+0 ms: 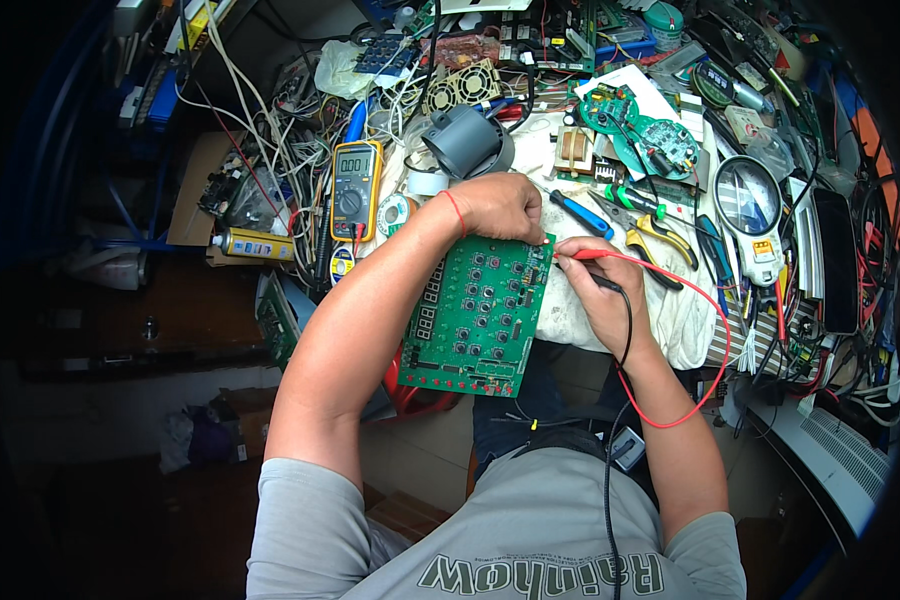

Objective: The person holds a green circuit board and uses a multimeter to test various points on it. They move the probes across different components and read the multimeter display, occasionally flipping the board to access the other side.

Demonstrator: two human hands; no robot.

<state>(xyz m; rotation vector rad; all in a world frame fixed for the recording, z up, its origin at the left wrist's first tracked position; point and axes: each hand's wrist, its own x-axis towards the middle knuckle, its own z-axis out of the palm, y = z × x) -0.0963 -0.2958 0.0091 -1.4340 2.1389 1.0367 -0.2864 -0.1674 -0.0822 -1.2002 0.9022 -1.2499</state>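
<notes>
A green circuit board with rows of push buttons and a strip of digit displays is held tilted at the bench's near edge. My left hand is closed at its upper edge, fingertips by the top right corner. Pinched in my right hand are a red test probe and a black test probe, pointing at that same corner. Whether their tips touch the board is too small to tell. The yellow multimeter lies left of my left forearm, its screen lit.
Right of the board lie a blue-handled screwdriver, yellow-handled pliers and a magnifying glass. A grey cylindrical part sits beyond my left hand. Round green boards, fans and tangled wires crowd the back.
</notes>
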